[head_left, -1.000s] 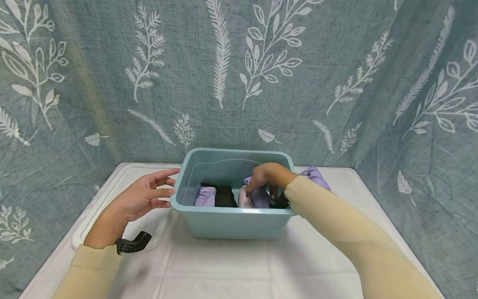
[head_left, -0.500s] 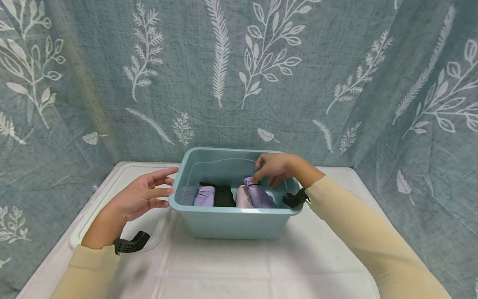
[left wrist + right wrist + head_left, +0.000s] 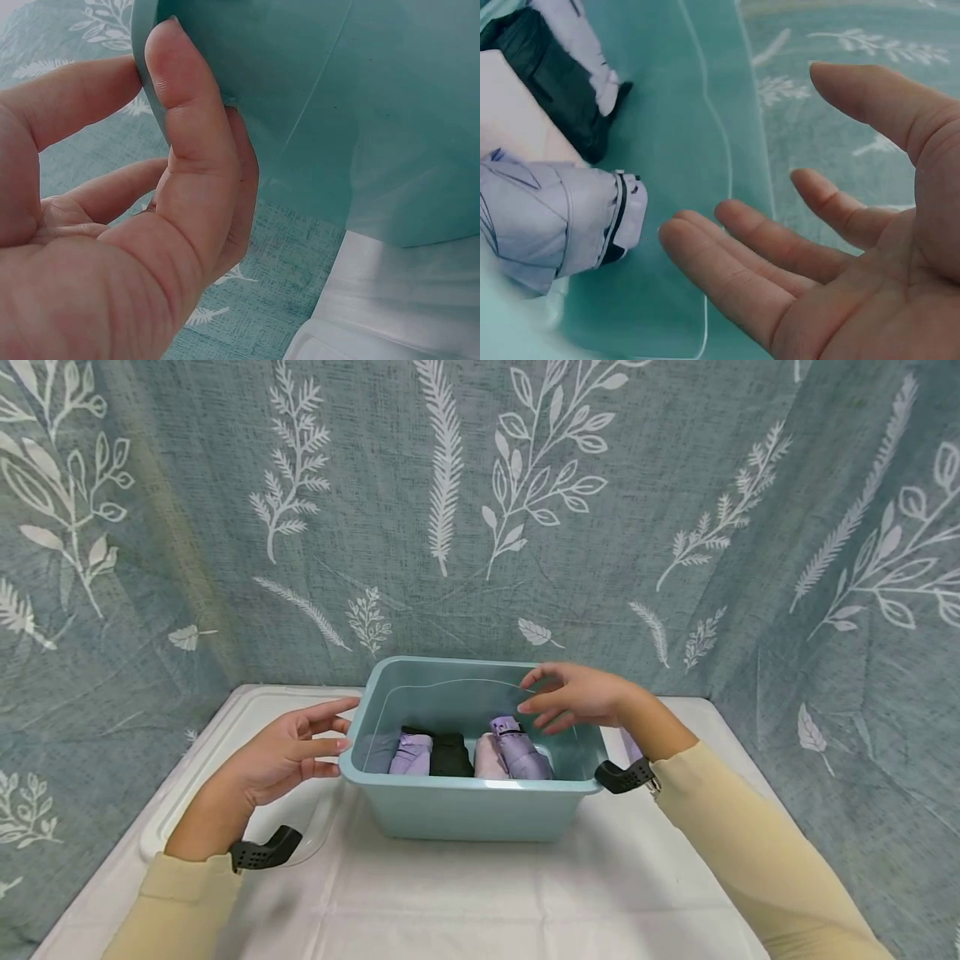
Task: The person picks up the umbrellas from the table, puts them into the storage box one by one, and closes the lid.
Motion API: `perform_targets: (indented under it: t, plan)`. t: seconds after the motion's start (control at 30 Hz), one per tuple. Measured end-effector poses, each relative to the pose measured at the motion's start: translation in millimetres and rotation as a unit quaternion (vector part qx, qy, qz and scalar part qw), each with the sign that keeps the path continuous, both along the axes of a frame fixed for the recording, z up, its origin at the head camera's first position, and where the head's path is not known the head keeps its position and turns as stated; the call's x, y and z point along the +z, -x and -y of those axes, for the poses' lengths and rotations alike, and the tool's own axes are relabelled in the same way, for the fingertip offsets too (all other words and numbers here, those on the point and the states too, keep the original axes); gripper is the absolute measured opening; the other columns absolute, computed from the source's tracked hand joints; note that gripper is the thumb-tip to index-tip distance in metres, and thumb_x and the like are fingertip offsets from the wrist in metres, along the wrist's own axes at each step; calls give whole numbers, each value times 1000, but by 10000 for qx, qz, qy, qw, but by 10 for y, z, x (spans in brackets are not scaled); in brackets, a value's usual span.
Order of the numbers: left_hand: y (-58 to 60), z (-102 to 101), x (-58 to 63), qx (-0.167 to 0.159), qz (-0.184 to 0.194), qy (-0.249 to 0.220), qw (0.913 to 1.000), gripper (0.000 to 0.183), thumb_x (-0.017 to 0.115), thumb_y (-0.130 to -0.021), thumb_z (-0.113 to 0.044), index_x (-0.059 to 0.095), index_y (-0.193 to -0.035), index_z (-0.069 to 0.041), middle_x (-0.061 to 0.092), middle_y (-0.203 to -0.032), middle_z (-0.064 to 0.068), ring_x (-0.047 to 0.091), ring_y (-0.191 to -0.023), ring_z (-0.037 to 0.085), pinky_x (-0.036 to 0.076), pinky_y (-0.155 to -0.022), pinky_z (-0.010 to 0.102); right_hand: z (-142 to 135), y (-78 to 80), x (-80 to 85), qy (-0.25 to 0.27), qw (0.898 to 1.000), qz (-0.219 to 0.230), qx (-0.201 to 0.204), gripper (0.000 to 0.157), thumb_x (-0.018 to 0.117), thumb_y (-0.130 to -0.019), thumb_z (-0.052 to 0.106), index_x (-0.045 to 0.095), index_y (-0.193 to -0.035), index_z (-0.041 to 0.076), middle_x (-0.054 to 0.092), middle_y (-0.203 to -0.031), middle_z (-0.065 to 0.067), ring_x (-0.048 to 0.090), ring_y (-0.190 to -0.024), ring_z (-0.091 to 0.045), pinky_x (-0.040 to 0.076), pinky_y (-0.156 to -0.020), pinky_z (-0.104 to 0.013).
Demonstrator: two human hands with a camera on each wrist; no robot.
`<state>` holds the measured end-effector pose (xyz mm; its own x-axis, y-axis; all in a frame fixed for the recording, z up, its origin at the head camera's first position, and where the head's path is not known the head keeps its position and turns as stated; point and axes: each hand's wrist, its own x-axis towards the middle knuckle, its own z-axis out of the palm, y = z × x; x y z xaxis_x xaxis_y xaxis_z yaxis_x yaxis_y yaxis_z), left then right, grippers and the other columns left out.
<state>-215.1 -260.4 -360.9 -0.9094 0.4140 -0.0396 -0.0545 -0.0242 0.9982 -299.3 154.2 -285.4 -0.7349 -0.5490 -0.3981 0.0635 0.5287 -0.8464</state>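
A blue-green plastic bin (image 3: 480, 810) stands on the white-covered table. Inside it, from left to right, lie a light purple bundle (image 3: 412, 755), a black bundle (image 3: 451, 755), a pale pink bundle (image 3: 490, 757) and a purple folded umbrella (image 3: 522, 755). My left hand (image 3: 288, 752) touches the bin's left rim with extended fingers; the left wrist view shows its fingertips at that rim. My right hand (image 3: 581, 697) hovers over the bin's right side, holding nothing. In the right wrist view its fingers are spread, apart from the umbrella's handle end (image 3: 634, 214).
A white lid (image 3: 180, 793) lies flat to the left of the bin, partly under my left arm. Another purple item (image 3: 632, 745) sits right of the bin, mostly hidden by my right wrist. A leaf-patterned grey-blue curtain (image 3: 480, 610) stands close behind.
My right hand has let go of the purple umbrella, which stays in the bin beside the pink bundle, and has drawn up and right. My left hand has hardly moved.
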Motion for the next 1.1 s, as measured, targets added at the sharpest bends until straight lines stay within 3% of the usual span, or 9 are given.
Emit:
perform_targets:
  t: [0.33,0.57,0.73,0.9,1.1]
  plan:
    - [10,-2,-10,54,-48,-35,10000,66,62,-99,0,35,-159,-8,59,-116,0,70,-90,11,61,-77,31,-219,-91,-39,994,9945,-186,-276,60,64,-101,14,36,-152,-1,42,-153,-28,65,-119,-31,54,-104,-50]
    - [19,6,-37,13,-138,-102,9999,64,61,-99,1,38,-158,-9,59,-115,0,71,-89,11,61,-76,31,-386,-152,-84,1604,9847,-453,-515,49,61,-103,9,41,-147,2,42,-152,-30,60,-127,-39,55,-104,-44]
    - [14,3,-38,1,-144,-145,9998,63,61,-99,2,40,-157,-10,59,-116,1,71,-88,11,62,-76,31,-479,-190,-127,2013,9743,-730,-701,42,61,-102,6,47,-141,3,46,-148,-29,64,-123,-33,56,-102,-42]
    - [10,2,-38,14,-133,-145,9998,62,61,-99,2,40,-157,-10,60,-117,0,71,-89,12,62,-77,31,-572,-214,-160,2405,9619,-994,-836,37,62,-102,7,51,-137,5,55,-139,-20,68,-118,-27,57,-101,-40]
    - [0,-4,-34,35,-104,-145,9998,63,61,-100,1,38,-158,-9,60,-117,0,71,-90,11,61,-76,30,-715,-235,-228,3067,9385,-1213,-1018,28,58,-104,7,58,-132,10,62,-130,-9,69,-118,-27,57,-100,-39]
